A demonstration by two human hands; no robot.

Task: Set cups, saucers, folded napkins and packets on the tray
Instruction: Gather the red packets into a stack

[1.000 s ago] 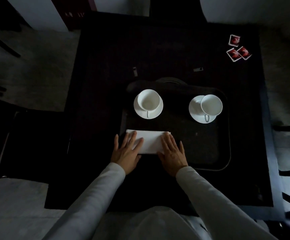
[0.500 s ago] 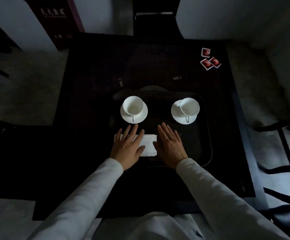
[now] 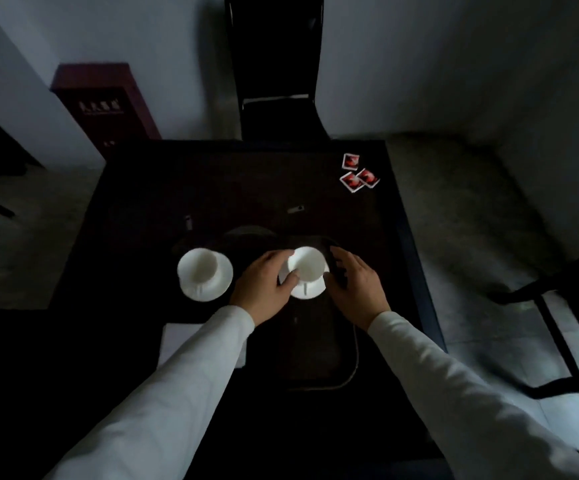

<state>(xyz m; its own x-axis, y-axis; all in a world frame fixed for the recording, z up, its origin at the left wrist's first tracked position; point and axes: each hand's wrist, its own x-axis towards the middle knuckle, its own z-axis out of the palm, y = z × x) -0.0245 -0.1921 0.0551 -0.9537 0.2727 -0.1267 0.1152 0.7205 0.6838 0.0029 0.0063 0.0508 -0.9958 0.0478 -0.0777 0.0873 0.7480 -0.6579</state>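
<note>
1. Counter (image 3: 135,209): dark square top in the centre of the view. It carries every item from 4 onward.
2. Chair (image 3: 276,74): dark, at 12 o'clock behind the counter.
3. Cabinet (image 3: 104,98): maroon, at 11 o'clock. It bears pale characters too blurred to read.
4. Tray (image 3: 353,368): dark, with a thin pale rim showing at its 5 o'clock corner. Its left edge is lost in shadow.
5. Napkin (image 3: 174,344): white, folded and flat, at 7 o'clock. The left sleeve (image 3: 163,393) partly covers it.
6. Left grip (image 3: 264,289): at 9 o'clock of the right cup (image 3: 310,270). The thumb lies against the cup wall and the fingers curl round its far rim.
7. Right grip (image 3: 359,289): at 3 o'clock of the same cup. The fingers are loosely curved with nothing between them. Whether they touch the saucer cannot be told.
8. Left saucer (image 3: 191,289) and left cup (image 3: 201,268): white, with the cup upright on the saucer. They stand at 9 o'clock of the left grip, apart from it.
9. Right saucer (image 3: 310,292): white, on the tray between the grips. It carries the right cup, whose handle points to 6 o'clock.
10. Packets (image 3: 359,173): three, white-edged with red print that cannot be read. They are clustered at 1 o'clock, well apart from both grips.
</note>
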